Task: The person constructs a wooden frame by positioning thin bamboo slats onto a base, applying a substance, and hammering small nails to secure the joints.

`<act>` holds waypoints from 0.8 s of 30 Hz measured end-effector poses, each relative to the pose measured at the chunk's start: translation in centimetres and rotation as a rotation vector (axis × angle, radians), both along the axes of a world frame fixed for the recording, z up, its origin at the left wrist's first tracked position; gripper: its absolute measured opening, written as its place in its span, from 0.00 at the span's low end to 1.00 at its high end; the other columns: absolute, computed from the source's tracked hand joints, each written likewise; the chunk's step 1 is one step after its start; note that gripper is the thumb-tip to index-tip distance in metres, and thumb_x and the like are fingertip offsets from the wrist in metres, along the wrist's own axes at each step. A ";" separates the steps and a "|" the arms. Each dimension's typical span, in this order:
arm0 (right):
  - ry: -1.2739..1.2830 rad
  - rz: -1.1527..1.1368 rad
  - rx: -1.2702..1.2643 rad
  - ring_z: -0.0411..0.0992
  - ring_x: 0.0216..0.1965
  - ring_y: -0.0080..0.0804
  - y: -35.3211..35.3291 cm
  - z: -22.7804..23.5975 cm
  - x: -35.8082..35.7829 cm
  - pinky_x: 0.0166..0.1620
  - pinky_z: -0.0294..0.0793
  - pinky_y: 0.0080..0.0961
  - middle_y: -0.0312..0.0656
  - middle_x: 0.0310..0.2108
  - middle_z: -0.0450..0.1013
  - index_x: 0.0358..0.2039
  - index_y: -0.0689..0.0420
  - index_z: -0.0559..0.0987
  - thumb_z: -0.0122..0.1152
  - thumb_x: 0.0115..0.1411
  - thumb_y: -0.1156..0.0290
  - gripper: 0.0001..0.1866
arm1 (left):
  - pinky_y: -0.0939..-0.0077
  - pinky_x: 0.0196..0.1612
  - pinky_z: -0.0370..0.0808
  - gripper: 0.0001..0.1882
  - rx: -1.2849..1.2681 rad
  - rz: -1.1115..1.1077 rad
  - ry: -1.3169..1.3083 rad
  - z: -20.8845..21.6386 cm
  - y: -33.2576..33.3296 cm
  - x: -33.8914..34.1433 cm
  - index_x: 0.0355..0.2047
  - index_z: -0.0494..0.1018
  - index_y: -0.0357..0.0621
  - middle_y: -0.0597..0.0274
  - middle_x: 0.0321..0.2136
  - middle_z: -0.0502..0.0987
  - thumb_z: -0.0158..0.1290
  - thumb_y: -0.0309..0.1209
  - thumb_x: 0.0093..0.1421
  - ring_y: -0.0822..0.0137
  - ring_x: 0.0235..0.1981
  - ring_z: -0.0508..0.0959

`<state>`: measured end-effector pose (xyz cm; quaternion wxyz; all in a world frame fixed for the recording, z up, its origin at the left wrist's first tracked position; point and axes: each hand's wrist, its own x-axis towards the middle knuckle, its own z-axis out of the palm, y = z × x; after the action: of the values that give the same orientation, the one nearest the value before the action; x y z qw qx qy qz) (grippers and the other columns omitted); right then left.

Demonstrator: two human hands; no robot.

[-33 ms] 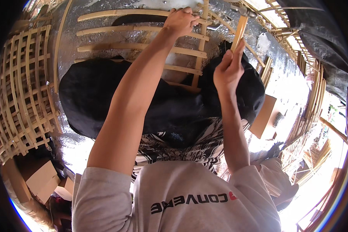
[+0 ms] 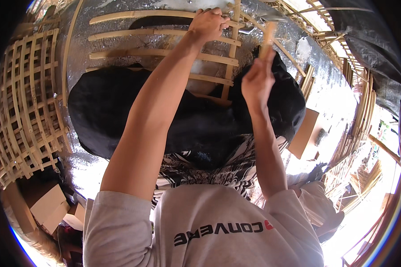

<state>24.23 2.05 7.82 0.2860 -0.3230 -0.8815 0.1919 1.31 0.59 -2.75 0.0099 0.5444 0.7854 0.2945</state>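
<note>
My right hand (image 2: pixel 257 80) is wrapped round the wooden handle of a hammer (image 2: pixel 268 38), its grey head raised to the right of the slatted frame; both are blurred. My left hand (image 2: pixel 209 24) is closed over the right end of the top wooden slat (image 2: pixel 138 16), beside the upright strip (image 2: pixel 231 66). Whatever its fingertips hold is hidden. Several pale slats cross that upright, forming a ladder-like frame. Its lower part lies behind my legs, covered in black cloth (image 2: pixel 111 107).
A finished-looking lattice of woven strips (image 2: pixel 26 102) stands at the left. Open cardboard boxes (image 2: pixel 49 207) sit below it. A cardboard piece (image 2: pixel 304 133) lies right of my knee, and bundled strips (image 2: pixel 358 107) lean farther right. Shiny silver sheeting (image 2: pixel 78 66) covers the ground.
The hammer and my right hand have swung slightly left and down, toward the frame. My left hand and the slats have stayed in place.
</note>
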 end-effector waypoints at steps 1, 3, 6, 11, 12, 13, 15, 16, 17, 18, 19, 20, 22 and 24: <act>-0.187 -0.003 -0.116 0.78 0.32 0.58 0.3 -0.6 0.3 0.34 0.77 0.42 0.62 0.36 0.77 0.67 0.63 0.58 0.52 0.62 0.80 0.32 | 0.56 0.47 0.71 0.13 0.011 -0.002 0.028 0.0 0.4 0.4 0.47 0.81 0.60 0.67 0.37 0.77 0.54 0.39 0.63 0.59 0.40 0.78; -0.389 0.036 -0.206 0.78 0.31 0.57 1.2 0.5 -1.1 0.35 0.77 0.43 0.61 0.32 0.77 0.67 0.63 0.57 0.52 0.61 0.81 0.33 | 0.55 0.47 0.71 0.13 -0.004 0.018 0.074 -0.1 -0.2 0.0 0.47 0.81 0.60 0.66 0.38 0.77 0.54 0.39 0.63 0.58 0.42 0.77; 0.000 -0.067 -0.131 0.78 0.33 0.56 0.2 3.1 -1.2 0.34 0.77 0.45 0.63 0.32 0.76 0.68 0.57 0.59 0.51 0.62 0.80 0.33 | 0.56 0.50 0.71 0.13 -0.066 0.013 0.039 0.5 -0.4 -0.3 0.48 0.81 0.61 0.63 0.39 0.76 0.53 0.40 0.64 0.58 0.46 0.75; -0.311 0.014 -0.197 0.77 0.36 0.58 2.3 2.8 -1.0 0.37 0.76 0.48 0.58 0.35 0.77 0.66 0.56 0.62 0.51 0.61 0.77 0.31 | 0.56 0.52 0.71 0.13 -0.069 0.046 0.068 1.2 -0.4 0.3 0.47 0.80 0.61 0.62 0.40 0.76 0.52 0.40 0.64 0.58 0.47 0.75; -0.107 -0.061 -0.211 0.77 0.33 0.60 1.5 4.0 -1.5 0.36 0.76 0.49 0.58 0.32 0.77 0.66 0.56 0.62 0.50 0.62 0.78 0.30 | 0.55 0.52 0.71 0.13 -0.080 0.044 0.061 1.4 -0.5 0.7 0.47 0.80 0.60 0.62 0.40 0.76 0.52 0.40 0.64 0.58 0.48 0.75; -0.140 0.018 -0.150 0.77 0.32 0.60 1.9 1.6 -0.9 0.35 0.76 0.50 0.59 0.31 0.77 0.66 0.56 0.62 0.50 0.63 0.78 0.29 | 0.56 0.53 0.70 0.13 -0.132 0.022 0.028 1.7 -0.3 0.3 0.47 0.80 0.59 0.62 0.41 0.76 0.52 0.37 0.63 0.58 0.49 0.74; -0.446 0.076 -0.176 0.77 0.30 0.59 2.1 1.7 -1.5 0.32 0.76 0.50 0.60 0.27 0.76 0.67 0.58 0.60 0.49 0.64 0.78 0.30 | 0.57 0.52 0.71 0.13 -0.100 0.034 0.068 1.4 -0.6 -0.2 0.47 0.80 0.59 0.62 0.40 0.76 0.52 0.37 0.63 0.59 0.48 0.75; -0.403 0.054 -0.164 0.77 0.30 0.59 2.6 2.5 -1.0 0.32 0.76 0.50 0.60 0.27 0.76 0.67 0.58 0.59 0.49 0.64 0.78 0.30 | 0.57 0.52 0.71 0.13 -0.084 0.040 0.087 1.2 -0.6 -0.1 0.47 0.80 0.59 0.62 0.40 0.76 0.53 0.37 0.63 0.60 0.48 0.75; -0.340 0.062 -0.139 0.77 0.30 0.59 3.4 4.0 -1.7 0.32 0.76 0.50 0.60 0.27 0.76 0.67 0.58 0.58 0.49 0.64 0.78 0.30 | 0.58 0.50 0.71 0.13 -0.074 0.048 0.115 0.7 -0.7 0.1 0.48 0.80 0.60 0.63 0.40 0.76 0.53 0.37 0.63 0.60 0.47 0.75; -0.296 0.057 -0.152 0.77 0.30 0.59 3.0 4.8 -1.6 0.32 0.76 0.49 0.60 0.27 0.76 0.67 0.58 0.58 0.49 0.64 0.78 0.31 | 0.57 0.51 0.71 0.14 -0.096 0.049 0.101 0.8 -1.2 0.1 0.48 0.80 0.61 0.63 0.40 0.76 0.53 0.38 0.63 0.60 0.48 0.75; -0.172 -0.016 -0.144 0.77 0.29 0.60 2.0 5.2 -2.2 0.32 0.76 0.49 0.61 0.28 0.76 0.68 0.58 0.58 0.49 0.65 0.76 0.30 | 0.57 0.51 0.71 0.14 -0.119 0.050 0.086 0.9 -1.4 -0.1 0.49 0.80 0.61 0.63 0.41 0.76 0.53 0.38 0.63 0.60 0.48 0.75; -0.037 0.004 -0.122 0.76 0.31 0.61 2.4 2.7 -1.2 0.33 0.76 0.50 0.63 0.29 0.75 0.67 0.55 0.60 0.48 0.66 0.73 0.29 | 0.57 0.52 0.70 0.14 -0.117 0.034 0.070 1.6 -0.6 0.2 0.49 0.80 0.61 0.63 0.42 0.76 0.53 0.38 0.64 0.60 0.48 0.75; -0.570 0.041 -0.262 0.76 0.34 0.63 4.0 2.3 -1.1 0.34 0.75 0.53 0.64 0.31 0.76 0.67 0.54 0.60 0.48 0.66 0.71 0.28 | 0.57 0.53 0.70 0.15 -0.114 0.035 0.060 1.5 -0.1 1.1 0.50 0.79 0.61 0.62 0.42 0.75 0.51 0.40 0.65 0.60 0.49 0.74; -0.498 0.079 -0.243 0.76 0.37 0.64 3.6 4.6 -1.7 0.39 0.75 0.54 0.63 0.33 0.76 0.67 0.53 0.60 0.49 0.65 0.71 0.29 | 0.56 0.53 0.70 0.15 -0.084 0.086 0.175 0.4 -1.4 1.0 0.50 0.79 0.60 0.62 0.42 0.76 0.50 0.42 0.65 0.59 0.49 0.74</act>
<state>22.58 5.68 12.38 0.0119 -0.3576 -0.9071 0.2218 2.28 -0.79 -2.39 -0.0487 0.5331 0.8174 0.2128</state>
